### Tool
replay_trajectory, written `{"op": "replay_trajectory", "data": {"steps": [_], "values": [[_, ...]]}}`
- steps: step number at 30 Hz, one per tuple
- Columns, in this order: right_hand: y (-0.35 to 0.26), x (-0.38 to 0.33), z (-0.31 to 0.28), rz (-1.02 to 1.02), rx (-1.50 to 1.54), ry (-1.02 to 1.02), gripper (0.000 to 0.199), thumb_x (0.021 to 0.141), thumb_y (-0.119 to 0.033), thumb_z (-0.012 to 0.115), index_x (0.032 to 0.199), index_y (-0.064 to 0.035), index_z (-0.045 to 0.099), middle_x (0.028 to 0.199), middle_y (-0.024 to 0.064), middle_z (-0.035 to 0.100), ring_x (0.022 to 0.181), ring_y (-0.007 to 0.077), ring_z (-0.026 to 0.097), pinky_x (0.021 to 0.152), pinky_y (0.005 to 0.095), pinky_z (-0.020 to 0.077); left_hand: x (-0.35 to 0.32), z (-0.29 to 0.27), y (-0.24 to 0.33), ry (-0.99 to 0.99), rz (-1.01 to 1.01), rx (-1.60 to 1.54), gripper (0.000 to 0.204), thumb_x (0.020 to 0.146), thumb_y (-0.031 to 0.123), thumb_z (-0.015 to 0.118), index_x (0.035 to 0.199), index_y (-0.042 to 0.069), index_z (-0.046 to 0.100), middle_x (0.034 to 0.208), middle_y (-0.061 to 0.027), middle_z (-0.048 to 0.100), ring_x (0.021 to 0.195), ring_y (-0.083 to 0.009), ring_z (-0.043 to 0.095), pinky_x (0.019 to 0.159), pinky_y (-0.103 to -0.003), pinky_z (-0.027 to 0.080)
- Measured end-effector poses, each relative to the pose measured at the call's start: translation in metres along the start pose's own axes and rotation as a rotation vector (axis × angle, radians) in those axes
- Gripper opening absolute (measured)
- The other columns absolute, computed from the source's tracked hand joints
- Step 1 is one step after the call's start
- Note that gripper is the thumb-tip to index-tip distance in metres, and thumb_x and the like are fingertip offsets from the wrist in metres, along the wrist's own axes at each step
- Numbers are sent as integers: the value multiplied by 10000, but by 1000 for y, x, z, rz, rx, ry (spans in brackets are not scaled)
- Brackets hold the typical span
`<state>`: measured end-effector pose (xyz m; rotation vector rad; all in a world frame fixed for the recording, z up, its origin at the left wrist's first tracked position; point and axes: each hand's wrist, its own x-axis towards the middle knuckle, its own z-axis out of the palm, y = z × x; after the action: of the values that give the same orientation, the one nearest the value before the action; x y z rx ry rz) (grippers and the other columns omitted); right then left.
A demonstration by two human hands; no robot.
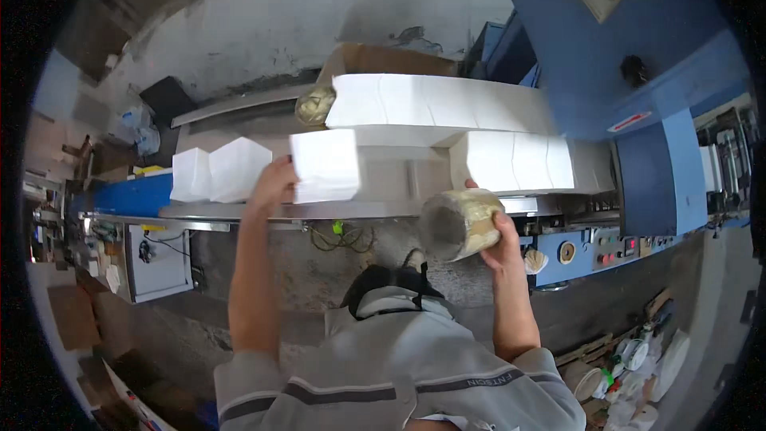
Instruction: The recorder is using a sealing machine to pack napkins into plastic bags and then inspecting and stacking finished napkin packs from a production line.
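Note:
My left hand (275, 184) is closed at the near left edge of a white paper stack (327, 165), its fingers slightly smeared. The stack stands on the metal table, apart from the other paper. Over the table's near edge, my right hand (500, 238) grips a thick yellowish roll (483, 219) from its right side. The roll looks wrapped in shiny film, and its round grey end (444, 227) faces left. Two more white stacks (239, 168) stand to the left of my left hand.
A long row of white paper (439, 101) lies along the back, with a yellowish film-wrapped end (315, 104). A shorter white row (519, 161) sits at the right, beside a blue machine (654, 179). A control panel (610, 252) with buttons lies below it. Green cord (341, 237) hangs under the table edge.

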<state>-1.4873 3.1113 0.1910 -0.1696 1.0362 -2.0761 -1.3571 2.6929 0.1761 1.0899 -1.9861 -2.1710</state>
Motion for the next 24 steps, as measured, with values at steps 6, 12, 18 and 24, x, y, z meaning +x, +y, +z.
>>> {"op": "replay_trajectory", "data": {"steps": [6, 12, 18, 24], "values": [[6, 4, 15, -107, -28, 130, 945, 768, -481, 685, 1451, 50, 303, 1463, 184, 401, 1300, 294, 460, 1085, 394, 388, -22, -5, 19, 635, 856, 1038, 504, 820, 147, 616, 1290, -16, 529, 1157, -210, 627, 1040, -325, 622, 898, -338, 491], [16, 4, 0, -106, -78, 79, 908, 818, -567, 596, 1447, 32, 332, 1539, 190, 281, 1369, 335, 368, 1112, 468, 348, -25, 52, -8, -22, 895, 1512, 340, 837, 300, 608, 1002, 30, 731, 1231, -200, 607, 1301, -364, 440, 1168, -535, 132], [10, -6, 1, -169, -40, 98, 902, 824, -626, 551, 1437, 11, 367, 1533, 232, 265, 1332, 351, 414, 1065, 474, 408, -24, 53, 15, -228, 451, 1796, 451, 981, 380, 470, 1219, 28, 621, 1173, -140, 658, 1259, -266, 489, 1149, -498, 214], [-5, -24, -19, -102, 33, 53, 959, 764, -599, 660, 1411, 49, 380, 1501, 227, 330, 1225, 283, 531, 986, 409, 481, 4, 194, -8, -275, 275, 606, 618, 963, 494, 490, 1305, -21, 504, 1100, -205, 658, 1005, -306, 654, 903, -410, 520]]}}
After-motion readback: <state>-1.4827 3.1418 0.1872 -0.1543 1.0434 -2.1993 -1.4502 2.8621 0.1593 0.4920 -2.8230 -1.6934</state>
